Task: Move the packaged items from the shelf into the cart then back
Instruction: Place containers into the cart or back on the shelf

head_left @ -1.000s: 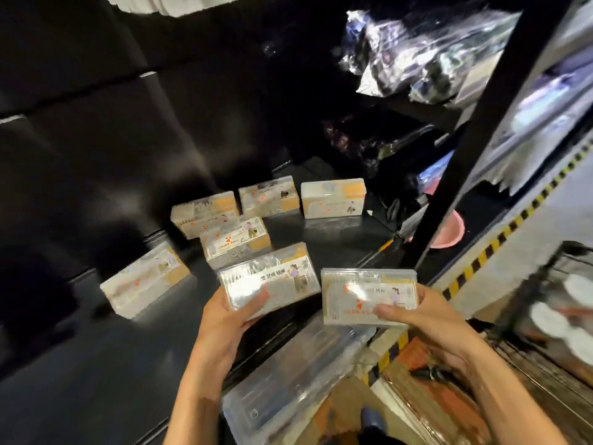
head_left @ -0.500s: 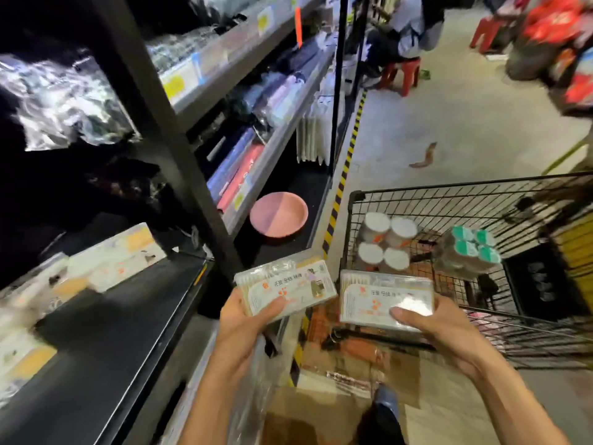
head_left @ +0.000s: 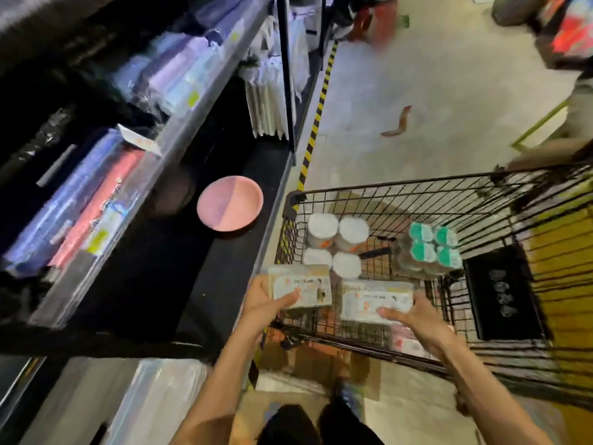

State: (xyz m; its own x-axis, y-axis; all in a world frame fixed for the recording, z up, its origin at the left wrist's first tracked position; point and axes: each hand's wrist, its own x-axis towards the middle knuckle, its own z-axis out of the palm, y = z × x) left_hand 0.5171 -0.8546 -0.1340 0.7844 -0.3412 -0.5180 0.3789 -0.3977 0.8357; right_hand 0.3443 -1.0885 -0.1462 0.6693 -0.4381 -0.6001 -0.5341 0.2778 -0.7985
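Item: two packaged boxes, both over the wire cart (head_left: pixel 401 200). My left hand (head_left: pixel 266 303) grasps one box (head_left: pixel 301 285) at the cart's near-left corner, just over the rim. My right hand (head_left: pixel 417 316) grasps the other box (head_left: pixel 375 300) inside the rim line, above open basket floor. Cart contents: four white-lidded jars (head_left: pixel 337 242) at left, a green-capped bottle pack (head_left: pixel 430 248) in the middle, a black tray (head_left: pixel 503 290) at right. Shelf (head_left: pixel 179 284) edge runs just left of the cart; a pink plate (head_left: pixel 229 207) lies on it.

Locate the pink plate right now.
In the head view, the pink plate lies left of centre on the dark bottom shelf, just left of the cart's near corner.
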